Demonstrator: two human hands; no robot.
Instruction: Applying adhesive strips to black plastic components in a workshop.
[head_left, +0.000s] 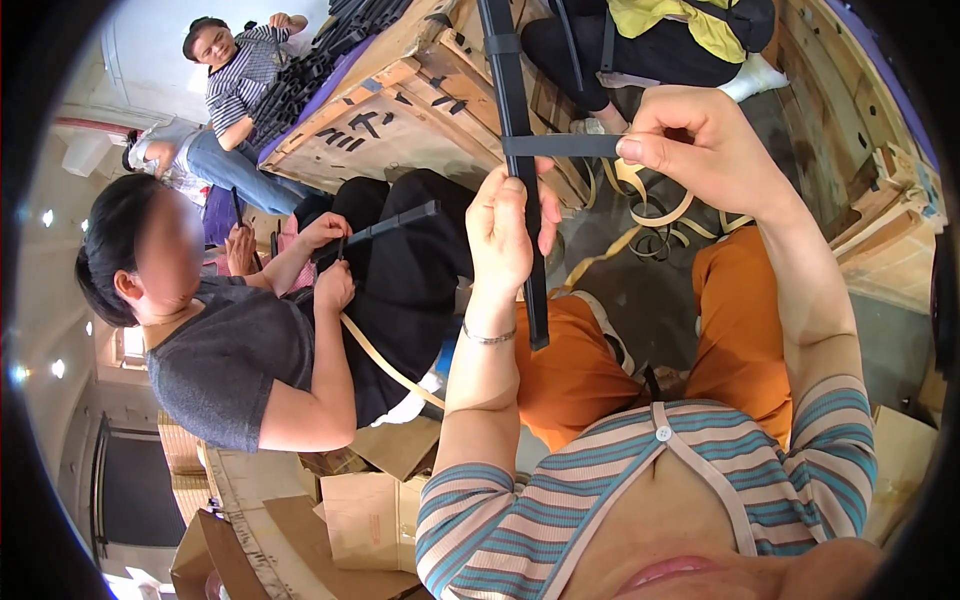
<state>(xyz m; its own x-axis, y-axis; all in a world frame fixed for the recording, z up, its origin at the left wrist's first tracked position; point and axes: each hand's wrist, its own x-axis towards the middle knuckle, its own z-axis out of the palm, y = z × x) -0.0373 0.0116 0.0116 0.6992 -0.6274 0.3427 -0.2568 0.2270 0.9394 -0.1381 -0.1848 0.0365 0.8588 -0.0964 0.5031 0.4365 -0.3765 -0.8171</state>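
My left hand [505, 225] is closed round a long black bar [513, 105], which stands nearly upright in front of me. Between the thumb and fingers of my right hand [700, 145] is the end of a flat dark grey strip [570, 146]. That strip is stretched taut from the bar, just above my left fingers, across to the right. Another grey band [503, 44] circles the bar higher up. Whether the strip is stuck to the bar or looped round it, I cannot tell.
A co-worker [240, 330] sits close on my left with another dark bar [395, 220]. Wooden crates [400, 110] stand ahead and at right. Loose yellowish strapping [660, 212] curls on the floor beyond my knees. Cardboard boxes [365, 520] lie at the lower left.
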